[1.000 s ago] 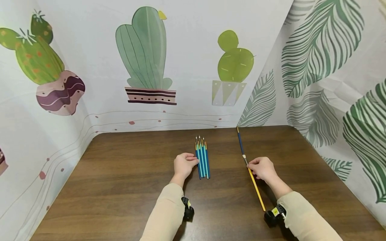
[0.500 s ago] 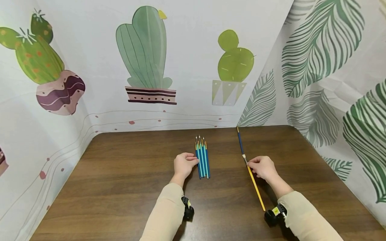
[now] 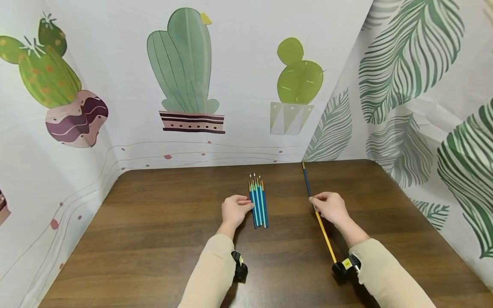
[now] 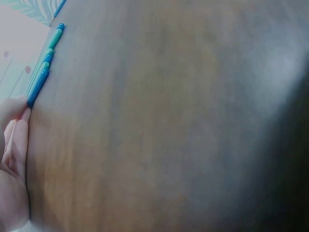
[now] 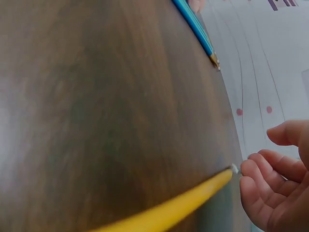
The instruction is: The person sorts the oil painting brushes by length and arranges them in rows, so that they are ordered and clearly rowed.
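Note:
In the head view my left hand (image 3: 235, 211) rests beside a row of paintbrushes (image 3: 259, 208) with blue and turquoise handles, bristles pointing away. Thumb and fingertips touch the row's left edge, fingers fairly straight. Farther right lies a yellow-handled paintbrush (image 3: 324, 233), in line with a dark blue paintbrush (image 3: 306, 179) that reaches the table's far edge. My right hand (image 3: 334, 208) is over the place where those two meet, covering the yellow brush's bristles. From the right wrist, thumb and loosely bent fingers (image 5: 260, 181) stand apart, close to the yellow brush's tip.
The brown wooden table (image 3: 154, 239) backs onto a white cloth (image 3: 246, 85) printed with cacti and leaves. Each wrist carries a small black camera (image 3: 240, 271); the right one overlaps the near end of the yellow brush in the head view.
My right hand has slid a little away from me and left along the yellow brush, from its metal collar to its bristle end. The left hand and the brush row stay put.

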Motion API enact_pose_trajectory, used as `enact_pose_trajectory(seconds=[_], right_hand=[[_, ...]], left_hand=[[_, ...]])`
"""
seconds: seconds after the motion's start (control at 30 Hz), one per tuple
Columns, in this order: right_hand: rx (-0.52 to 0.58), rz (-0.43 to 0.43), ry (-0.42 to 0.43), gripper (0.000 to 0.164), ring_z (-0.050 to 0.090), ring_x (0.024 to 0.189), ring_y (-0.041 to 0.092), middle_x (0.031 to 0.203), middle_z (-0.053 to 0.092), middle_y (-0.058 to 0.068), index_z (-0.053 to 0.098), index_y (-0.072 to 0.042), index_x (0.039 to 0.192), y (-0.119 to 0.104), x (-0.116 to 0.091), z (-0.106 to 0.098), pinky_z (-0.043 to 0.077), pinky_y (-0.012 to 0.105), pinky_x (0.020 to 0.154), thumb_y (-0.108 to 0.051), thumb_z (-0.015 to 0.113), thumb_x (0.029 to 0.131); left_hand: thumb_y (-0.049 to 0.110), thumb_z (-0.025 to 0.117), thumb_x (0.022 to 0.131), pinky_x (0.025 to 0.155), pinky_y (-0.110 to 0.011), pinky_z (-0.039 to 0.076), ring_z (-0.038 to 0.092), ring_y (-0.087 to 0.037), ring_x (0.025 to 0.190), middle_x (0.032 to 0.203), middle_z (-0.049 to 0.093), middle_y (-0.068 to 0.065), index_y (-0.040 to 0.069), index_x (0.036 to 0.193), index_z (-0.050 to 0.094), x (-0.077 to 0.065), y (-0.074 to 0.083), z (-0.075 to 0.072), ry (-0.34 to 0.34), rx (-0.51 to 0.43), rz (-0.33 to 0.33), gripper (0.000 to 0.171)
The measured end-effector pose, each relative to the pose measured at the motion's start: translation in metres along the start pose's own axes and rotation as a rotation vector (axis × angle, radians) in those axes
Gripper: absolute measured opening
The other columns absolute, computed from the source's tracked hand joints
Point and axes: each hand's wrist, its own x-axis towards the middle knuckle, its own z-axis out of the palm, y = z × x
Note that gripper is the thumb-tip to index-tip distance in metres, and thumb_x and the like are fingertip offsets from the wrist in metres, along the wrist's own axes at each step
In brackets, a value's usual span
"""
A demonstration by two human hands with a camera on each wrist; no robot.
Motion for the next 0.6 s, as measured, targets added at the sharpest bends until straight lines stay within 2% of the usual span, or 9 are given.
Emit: enact_pose_trajectory(seconds=[0.37,0.6], right_hand=[[0.052,-0.01,-0.021,0.033,0.066,0.07,0.019,0.084,0.07,0.018,0.067,0.004,0.104,-0.013,0.008,0.018,0.053,0.025,0.055,-0.025,0.061,0.089],[0.147,0.013,-0.052,0.033,0.067,0.072,0.016,0.094,0.07,0.022,0.066,0.006,0.105,-0.02,0.013,0.03,0.055,0.027,0.059,-0.022,0.06,0.089]], left_hand=[[0.014,0.077,0.078,0.083,-0.035,0.054,0.071,-0.019,0.086,0.09,0.075,-0.009,0.002,0.102,0.069,0.0,0.0,-0.001,-0.007,-0.001,0.002,0.028],[0.015,0.076,0.079,0.083,-0.035,0.054,0.071,-0.019,0.087,0.091,0.075,-0.009,0.003,0.103,0.069,0.0,0.001,-0.002,-0.012,-0.006,-0.008,0.028]])
